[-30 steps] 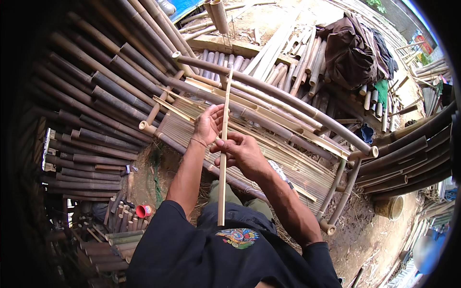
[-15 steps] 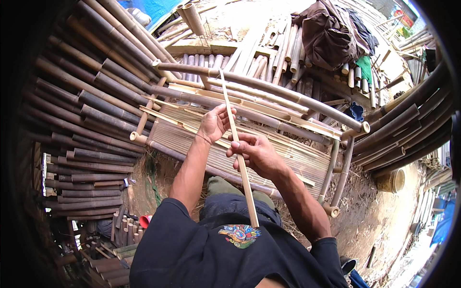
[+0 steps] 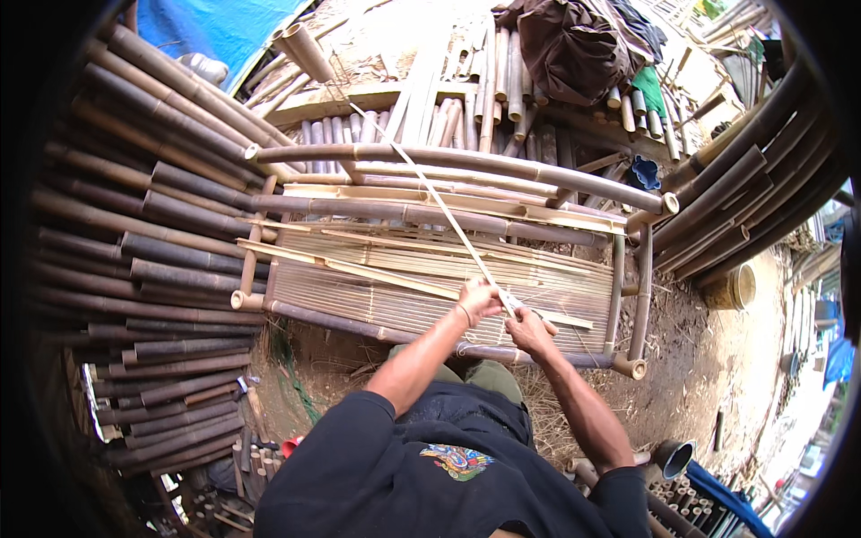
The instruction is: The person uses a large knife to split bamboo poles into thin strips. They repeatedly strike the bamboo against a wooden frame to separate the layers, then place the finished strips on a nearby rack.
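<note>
A long, pale bamboo strip [image 3: 430, 191] slants from the far left down to my hands, over a bamboo bench. My left hand [image 3: 482, 301] is closed round the strip near its lower end. Just right of it, my right hand [image 3: 531, 332] is closed on what looks like a knife [image 3: 549, 326], whose brownish handle end sticks out past the fingers. The blade is mostly hidden where it meets the strip. Beneath both hands lies the slatted seat of the bamboo bench [image 3: 386, 309], with several loose split strips [image 3: 359, 267] across it.
Dark bamboo poles [image 3: 193, 211] are stacked along the left, and more curve along the right [image 3: 744, 197]. Behind the bench are cut bamboo tubes [image 3: 516, 76] and a brown cloth [image 3: 574, 54]. A yellowish bucket [image 3: 731, 287] stands right; a dark container [image 3: 674, 457] sits lower right.
Both hands have moved right and toward the bench's near side, drawing together at the strip's lower end. The strip now slants more, and the knife shows in my right hand. The view has shifted.
</note>
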A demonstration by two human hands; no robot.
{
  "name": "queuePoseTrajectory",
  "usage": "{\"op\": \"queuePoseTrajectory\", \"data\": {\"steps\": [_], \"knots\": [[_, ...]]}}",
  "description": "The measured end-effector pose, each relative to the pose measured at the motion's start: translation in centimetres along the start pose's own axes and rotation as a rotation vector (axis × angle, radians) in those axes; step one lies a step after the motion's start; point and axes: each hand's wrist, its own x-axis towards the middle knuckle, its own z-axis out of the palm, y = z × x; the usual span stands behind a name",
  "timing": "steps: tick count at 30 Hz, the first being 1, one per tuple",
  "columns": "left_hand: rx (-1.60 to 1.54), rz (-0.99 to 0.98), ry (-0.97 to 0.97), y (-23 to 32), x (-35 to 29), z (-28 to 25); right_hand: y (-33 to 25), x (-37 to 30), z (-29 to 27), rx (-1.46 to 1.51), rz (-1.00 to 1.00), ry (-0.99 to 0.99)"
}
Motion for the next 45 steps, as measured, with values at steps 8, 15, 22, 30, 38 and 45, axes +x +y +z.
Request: {"op": "queuePoseTrajectory", "data": {"steps": [8,15,22,30,38,45], "knots": [[-0.548,-0.036,-0.145,13.8,3.0,-11.6,-2.4,-5.9,5.9,-0.284,-0.051,0.674],[-0.57,0.332,0.305,29.8,1.9,-23.4,-3.6,-6.5,5.7,-0.461,-0.083,0.868],[-0.55,0.504,-0.516,31.1,-0.9,-26.7,-0.8,-0.4,5.2,-0.098,0.155,0.01],[-0.508,0.563,0.38,22.2,3.4,-25.7,8.2,19.5,-5.8,-0.575,-0.347,0.528],[-0.144,0.566,0.234,12.7,6.6,-15.5,22.6,33.3,-4.5,-0.624,0.06,0.517],[-0.086,0.512,0.243,11.9,9.3,-11.5,27.8,35.0,-4.8,-0.664,0.101,0.447]]}}
